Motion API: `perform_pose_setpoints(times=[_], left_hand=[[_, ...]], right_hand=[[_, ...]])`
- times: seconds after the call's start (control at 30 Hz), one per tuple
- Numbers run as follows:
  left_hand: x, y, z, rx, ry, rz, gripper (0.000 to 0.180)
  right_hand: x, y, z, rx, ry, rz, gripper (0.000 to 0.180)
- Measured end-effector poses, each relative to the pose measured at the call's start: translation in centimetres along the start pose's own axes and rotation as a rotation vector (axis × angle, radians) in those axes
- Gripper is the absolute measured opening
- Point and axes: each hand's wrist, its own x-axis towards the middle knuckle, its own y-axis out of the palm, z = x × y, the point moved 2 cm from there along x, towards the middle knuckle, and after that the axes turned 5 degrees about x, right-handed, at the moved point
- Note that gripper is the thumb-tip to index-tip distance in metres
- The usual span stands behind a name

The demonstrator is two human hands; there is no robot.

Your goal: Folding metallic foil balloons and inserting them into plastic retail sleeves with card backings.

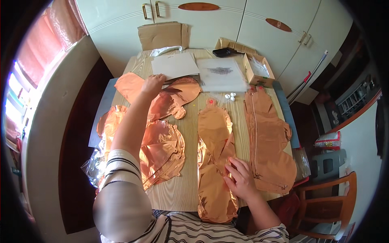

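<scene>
Under my right hand (242,178) lies a long, flat copper-coloured foil balloon (214,133), running from the table's middle to its front edge. The fingers of that hand are apart and rest on the balloon's right side. My left arm stretches to the far left, where my left hand (154,84) has its fingers closed by the near left corner of a stack of white cards (174,67). A copper foil balloon (184,90) spreads out beneath that hand. What its fingertips grip is hidden.
More copper foil balloons (166,141) lie at the left, others (267,141) at the right. Clear plastic sheets (223,75), a cardboard box (265,79) and small white pieces (230,96) sit toward the back. A wooden chair (324,208) stands at the right.
</scene>
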Motion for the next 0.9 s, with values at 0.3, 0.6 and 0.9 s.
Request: perform_pose_setpoints(times=[0.3,0.6,0.9], left_hand=[[-1.4,-2.1,-0.6,0.107,-0.001,-0.123,0.008],[-0.2,-2.6,-0.7,-0.089,0.013,-0.156,0.008],[0.8,1.0,3.2,-0.467,-0.368,-0.042,0.062]], right_hand=[[-0.2,0.3,0.0,-0.012,-0.031,-0.01,0.042],[0.0,0.3,-0.2,-0.004,-0.072,-0.052,0.038],[-0.5,0.4,-0.3,-0.007,-0.041,-0.047,0.038]])
